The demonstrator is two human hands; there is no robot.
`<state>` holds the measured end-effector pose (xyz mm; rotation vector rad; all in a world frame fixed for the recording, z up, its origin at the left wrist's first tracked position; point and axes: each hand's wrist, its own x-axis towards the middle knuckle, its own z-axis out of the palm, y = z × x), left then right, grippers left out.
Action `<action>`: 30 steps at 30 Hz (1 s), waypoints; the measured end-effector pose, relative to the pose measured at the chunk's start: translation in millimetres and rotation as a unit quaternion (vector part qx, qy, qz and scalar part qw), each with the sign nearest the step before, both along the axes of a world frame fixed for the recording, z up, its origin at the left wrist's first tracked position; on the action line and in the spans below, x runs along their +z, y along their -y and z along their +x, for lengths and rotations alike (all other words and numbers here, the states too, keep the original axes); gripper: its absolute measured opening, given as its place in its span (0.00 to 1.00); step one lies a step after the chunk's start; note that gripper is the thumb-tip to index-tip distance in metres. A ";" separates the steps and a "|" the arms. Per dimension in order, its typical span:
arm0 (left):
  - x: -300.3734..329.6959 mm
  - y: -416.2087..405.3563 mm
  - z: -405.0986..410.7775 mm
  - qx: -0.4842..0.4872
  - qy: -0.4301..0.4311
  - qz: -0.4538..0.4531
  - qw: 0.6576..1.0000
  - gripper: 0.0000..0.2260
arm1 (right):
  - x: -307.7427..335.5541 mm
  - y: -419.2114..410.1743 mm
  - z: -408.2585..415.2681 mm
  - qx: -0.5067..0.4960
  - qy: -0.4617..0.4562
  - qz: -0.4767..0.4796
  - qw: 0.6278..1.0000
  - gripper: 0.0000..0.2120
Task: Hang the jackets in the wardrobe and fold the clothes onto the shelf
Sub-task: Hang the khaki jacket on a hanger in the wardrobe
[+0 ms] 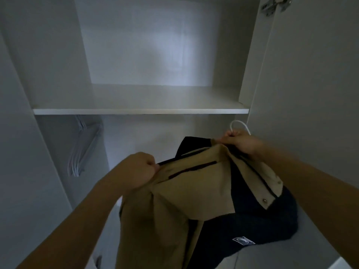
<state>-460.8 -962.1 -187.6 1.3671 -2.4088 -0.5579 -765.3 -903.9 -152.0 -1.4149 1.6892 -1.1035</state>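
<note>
The jacket (194, 191), tan with navy lining, hung below the shelf (139, 111). The right hand (240, 142) clenched its collar and a white hanger hook (238, 126); the left hand (139, 169) pinched its shoulder. Spare hangers (83, 146) hung far left.

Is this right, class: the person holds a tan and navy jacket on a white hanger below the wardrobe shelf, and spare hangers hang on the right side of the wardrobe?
One detail is wrong. The head view shows the spare hangers on the left side, not the right. The rest holds: both hands, left hand and right hand, hold the jacket on its white hanger below the shelf.
</note>
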 end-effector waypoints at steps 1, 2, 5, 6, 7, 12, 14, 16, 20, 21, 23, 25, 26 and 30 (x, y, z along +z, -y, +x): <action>1.7 4.7 5.9 0.006 0.037 0.010 0.999 0.12 | 2.0 1.7 -1.4 -0.007 0.017 -0.005 1.000 0.14; 3.0 7.4 4.9 0.009 0.060 0.012 0.998 0.10 | 2.2 4.3 0.6 -0.015 0.027 -0.009 0.999 0.15; 4.7 -6.5 -37.1 -0.020 -0.033 0.027 0.999 0.10 | 2.7 18.2 24.7 -0.008 0.025 -0.016 1.000 0.14; 3.7 -15.6 -55.4 -0.042 -0.082 0.048 0.995 0.12 | 3.7 22.6 34.8 0.010 0.011 -0.019 1.000 0.15; 1.2 -22.9 -71.4 -0.061 -0.121 0.064 0.989 0.14 | 3.7 26.5 43.4 0.027 -0.002 -0.024 0.999 0.17; -22.1 -25.0 -68.5 -0.079 -0.207 0.023 0.975 0.14 | 1.7 24.7 35.8 0.038 -0.037 -0.001 0.999 0.14; -30.9 -21.1 -46.4 -0.076 -0.192 -0.011 0.978 0.18 | 2.1 22.2 20.4 0.031 -0.035 0.000 0.999 0.13; -37.3 -18.9 -23.8 -0.070 -0.153 0.010 0.986 0.21 | 7.2 23.8 13.7 0.019 -0.051 -0.004 0.999 0.15; -29.0 -10.6 -24.5 -0.085 -0.092 0.095 0.988 0.20 | 19.4 33.8 31.8 -0.019 -0.066 -0.013 0.998 0.17; -23.4 -10.2 -33.9 -0.086 -0.130 0.107 0.982 0.18 | 22.0 35.7 39.7 -0.021 -0.053 -0.020 0.998 0.16; -14.5 -12.0 -56.2 -0.084 -0.214 0.117 0.966 0.16 | 27.8 36.0 53.6 -0.012 -0.016 -0.029 0.999 0.15; -16.1 -17.3 -74.1 -0.089 -0.253 0.091 0.959 0.14 | 32.1 36.2 59.2 -0.009 -0.005 -0.028 1.000 0.15; -19.1 -21.4 -77.8 -0.097 -0.260 0.079 0.957 0.14 | 34.0 34.7 58.7 -0.013 -0.013 -0.022 1.000 0.15; -21.7 -20.5 -59.2 -0.127 -0.201 -0.011 0.971 0.14 | 30.5 13.7 34.3 -0.038 0.013 0.000 0.999 0.16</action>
